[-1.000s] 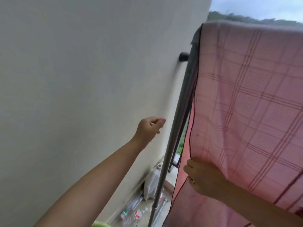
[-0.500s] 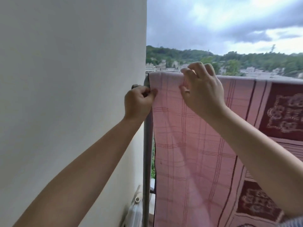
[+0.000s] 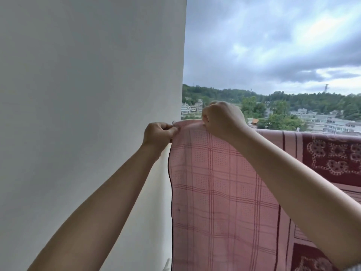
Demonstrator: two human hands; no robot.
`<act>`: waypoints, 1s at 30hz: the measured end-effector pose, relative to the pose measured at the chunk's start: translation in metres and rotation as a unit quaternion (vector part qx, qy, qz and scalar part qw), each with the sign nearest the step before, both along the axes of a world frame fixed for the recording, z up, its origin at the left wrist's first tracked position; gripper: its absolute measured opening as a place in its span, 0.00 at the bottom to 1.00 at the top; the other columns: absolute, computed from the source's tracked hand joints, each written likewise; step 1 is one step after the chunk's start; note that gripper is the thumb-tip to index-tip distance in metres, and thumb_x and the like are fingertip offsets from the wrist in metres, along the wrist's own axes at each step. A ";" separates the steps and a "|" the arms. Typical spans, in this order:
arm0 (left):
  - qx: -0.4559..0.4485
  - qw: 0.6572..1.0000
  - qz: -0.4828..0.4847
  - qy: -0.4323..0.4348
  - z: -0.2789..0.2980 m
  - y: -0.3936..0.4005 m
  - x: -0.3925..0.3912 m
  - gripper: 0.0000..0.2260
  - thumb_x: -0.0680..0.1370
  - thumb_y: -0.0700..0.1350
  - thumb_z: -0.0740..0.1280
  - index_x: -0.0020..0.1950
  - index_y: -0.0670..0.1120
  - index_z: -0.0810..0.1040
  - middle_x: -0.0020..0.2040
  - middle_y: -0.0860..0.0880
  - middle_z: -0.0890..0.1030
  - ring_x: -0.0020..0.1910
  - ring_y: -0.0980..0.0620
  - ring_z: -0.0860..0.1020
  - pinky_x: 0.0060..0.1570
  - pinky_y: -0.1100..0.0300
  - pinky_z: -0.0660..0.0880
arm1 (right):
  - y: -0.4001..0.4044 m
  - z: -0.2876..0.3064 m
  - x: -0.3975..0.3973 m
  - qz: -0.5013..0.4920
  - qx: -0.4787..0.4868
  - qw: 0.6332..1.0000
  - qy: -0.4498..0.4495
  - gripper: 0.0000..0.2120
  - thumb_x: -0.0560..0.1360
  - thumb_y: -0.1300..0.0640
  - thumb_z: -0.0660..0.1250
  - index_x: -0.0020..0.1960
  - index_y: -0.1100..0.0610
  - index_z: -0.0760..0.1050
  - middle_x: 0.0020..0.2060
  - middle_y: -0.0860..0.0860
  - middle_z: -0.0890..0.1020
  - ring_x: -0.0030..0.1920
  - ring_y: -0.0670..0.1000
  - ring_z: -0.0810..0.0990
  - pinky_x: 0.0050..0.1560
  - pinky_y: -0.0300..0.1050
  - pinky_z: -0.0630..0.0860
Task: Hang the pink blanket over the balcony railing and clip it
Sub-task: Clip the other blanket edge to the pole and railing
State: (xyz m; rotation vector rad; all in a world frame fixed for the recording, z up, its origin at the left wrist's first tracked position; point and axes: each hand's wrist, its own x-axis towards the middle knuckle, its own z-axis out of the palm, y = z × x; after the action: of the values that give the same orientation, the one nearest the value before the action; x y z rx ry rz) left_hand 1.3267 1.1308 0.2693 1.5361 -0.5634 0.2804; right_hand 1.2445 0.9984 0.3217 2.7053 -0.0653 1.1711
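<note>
Wall [image 3: 88, 114]: white, fills the left half of the view; the blanket's end hangs just beside it.
Pink blanket [image 3: 214, 192]: draped over the top of the balcony railing, the checked side hanging down towards the person; the rail itself is hidden under the cloth. Half a second ago the post showed beside the hem; now the cloth covers it.
Right hand [image 3: 222, 122]: fingers curled over the top fold, gripping the cloth onto the rail. It has shifted little since half a second ago.
Left hand [image 3: 159, 133]: pinched tight at the blanket's top corner next to the wall, as before. A small pale object shows at the fingertips; whether it is a clip cannot be told.
Finding: hanging appears done; the corner is being fixed. Clipping not yet confirmed.
</note>
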 end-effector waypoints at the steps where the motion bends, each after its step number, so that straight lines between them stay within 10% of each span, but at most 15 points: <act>1: 0.008 1.000 -0.022 0.010 -0.006 0.002 -0.003 0.13 0.75 0.38 0.67 0.29 0.43 0.73 0.13 0.55 0.70 0.11 0.60 0.64 0.16 0.74 0.62 | -0.001 -0.005 -0.004 -0.002 -0.010 1.000 -0.008 0.07 0.75 0.62 0.60 0.48 0.61 0.77 0.48 0.57 0.81 0.47 0.54 0.77 0.46 0.48 0.76; 7: 0.021 0.998 -0.039 0.046 -0.076 0.036 0.001 0.09 0.77 0.42 0.64 0.38 0.39 0.78 0.30 0.48 0.74 0.18 0.63 0.71 0.21 0.74 0.67 | 0.018 -0.094 -0.046 0.111 -0.122 0.986 -0.038 0.09 0.72 0.62 0.60 0.39 0.62 0.78 0.34 0.57 0.79 0.34 0.56 0.78 0.26 0.47 0.79; 12: 0.102 0.989 0.016 0.106 -0.152 0.059 0.012 0.08 0.75 0.42 0.66 0.49 0.37 0.79 0.30 0.51 0.74 0.25 0.57 0.73 0.18 0.76 0.65 | 0.047 -0.191 -0.033 0.104 -0.240 0.910 0.321 0.27 0.75 0.65 0.57 0.71 0.52 0.57 0.69 0.59 0.64 0.56 0.60 0.74 0.36 0.46 0.70; 15: 0.133 0.983 0.012 0.129 -0.186 0.064 0.013 0.08 0.74 0.42 0.68 0.47 0.37 0.80 0.28 0.52 0.73 0.21 0.61 0.73 0.16 0.76 0.62 | 0.043 -0.209 -0.020 0.049 -0.284 0.891 0.352 0.21 0.55 0.64 0.77 0.46 0.58 0.79 0.38 0.55 0.80 0.33 0.54 0.79 0.26 0.44 0.76; 17: 0.162 0.978 -0.013 0.130 -0.200 0.061 0.011 0.09 0.73 0.41 0.68 0.48 0.36 0.80 0.28 0.53 0.74 0.22 0.62 0.73 0.17 0.77 0.62 | 0.030 -0.211 -0.029 0.024 -0.276 0.885 0.375 0.16 0.46 0.64 0.80 0.30 0.58 0.77 0.27 0.52 0.78 0.26 0.52 0.77 0.24 0.44 0.78; 20: 0.156 0.974 -0.070 0.150 -0.205 0.051 0.008 0.10 0.74 0.40 0.67 0.50 0.34 0.79 0.30 0.52 0.74 0.23 0.60 0.73 0.17 0.77 0.63 | 0.010 -0.209 -0.051 -0.067 -0.214 0.861 0.457 0.10 0.72 0.65 0.65 0.53 0.60 0.74 0.47 0.54 0.78 0.46 0.54 0.79 0.43 0.42 0.73; 23: 0.128 0.972 -0.112 0.164 -0.196 0.035 0.008 0.10 0.76 0.39 0.65 0.53 0.33 0.78 0.29 0.49 0.73 0.13 0.63 0.69 0.14 0.75 0.61 | -0.019 -0.215 -0.053 -0.095 -0.179 0.869 0.451 0.10 0.73 0.67 0.61 0.53 0.61 0.72 0.40 0.54 0.74 0.45 0.55 0.76 0.40 0.44 0.69; 27: 0.088 0.967 -0.184 0.153 -0.176 0.006 0.014 0.18 0.75 0.41 0.66 0.61 0.33 0.73 0.36 0.45 0.77 0.21 0.62 0.75 0.19 0.76 0.66 | -0.057 -0.231 -0.050 0.042 -0.167 0.939 0.297 0.13 0.49 0.67 0.77 0.28 0.56 0.77 0.27 0.50 0.78 0.26 0.49 0.77 0.20 0.34 0.70; 30: 0.096 0.941 -0.283 0.160 -0.166 -0.005 0.023 0.18 0.73 0.42 0.68 0.60 0.34 0.74 0.36 0.49 0.78 0.23 0.63 0.76 0.21 0.75 0.69 | -0.056 -0.242 -0.051 0.130 -0.150 0.941 0.274 0.09 0.61 0.63 0.63 0.34 0.56 0.81 0.30 0.49 0.80 0.29 0.48 0.78 0.24 0.35 0.74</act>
State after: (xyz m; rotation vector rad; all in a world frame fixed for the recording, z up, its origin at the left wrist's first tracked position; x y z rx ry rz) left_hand 1.3497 1.1254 0.1036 1.4945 -0.7573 -0.4717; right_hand 1.1932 0.9427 0.0793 2.6979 0.5180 0.3875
